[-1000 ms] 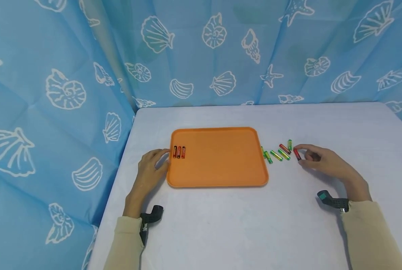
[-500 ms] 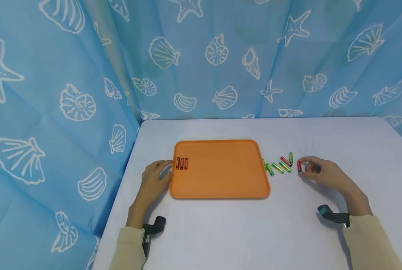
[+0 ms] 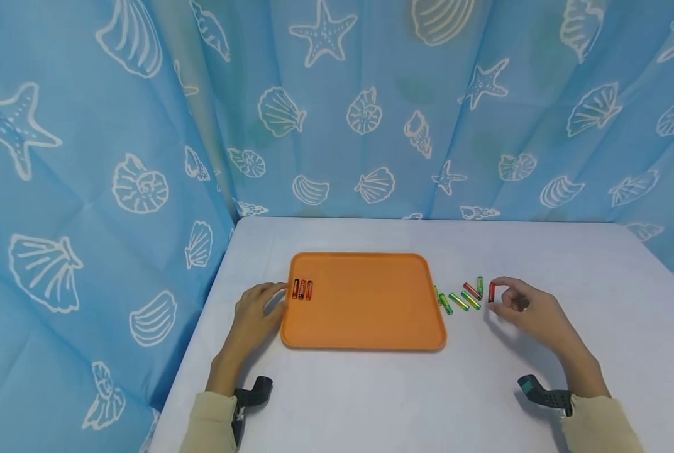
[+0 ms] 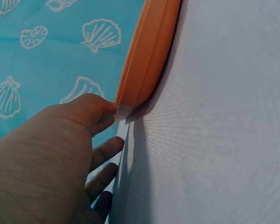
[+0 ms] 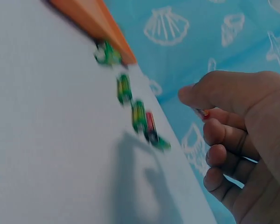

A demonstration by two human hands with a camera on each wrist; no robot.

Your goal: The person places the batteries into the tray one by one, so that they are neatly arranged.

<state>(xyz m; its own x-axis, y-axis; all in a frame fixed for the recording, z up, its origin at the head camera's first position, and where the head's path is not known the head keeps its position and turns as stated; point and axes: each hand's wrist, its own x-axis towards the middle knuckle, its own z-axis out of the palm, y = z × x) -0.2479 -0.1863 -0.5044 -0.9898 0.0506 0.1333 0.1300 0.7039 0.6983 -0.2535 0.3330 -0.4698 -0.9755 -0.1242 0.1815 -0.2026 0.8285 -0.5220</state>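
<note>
An orange tray (image 3: pixel 365 308) lies on the table with three red-and-black batteries (image 3: pixel 302 289) side by side near its left edge. My left hand (image 3: pixel 256 314) rests at the tray's left rim; in the left wrist view its thumb meets the outer wall and the other fingers are loosely bent. Between thumb and index finger, my right hand (image 3: pixel 526 313) pinches a red battery (image 3: pixel 491 292) by its ends. Only a bit of that battery shows in the right wrist view, its shadow falling on the table. Left of this hand lie several green batteries (image 3: pixel 458 301) and another red one (image 3: pixel 472 290).
Some green batteries lie right against the tray's right edge. A white cloth (image 3: pixel 365 396) covers the table. Blue shell-patterned curtains (image 3: pixel 337 151) hang behind it and along its left side. Each wrist carries a small black camera.
My right hand has raised the red battery off the table and turned it from slanted to nearly straight, moving slightly left. My left hand stays at the tray. The head view has tilted up.
</note>
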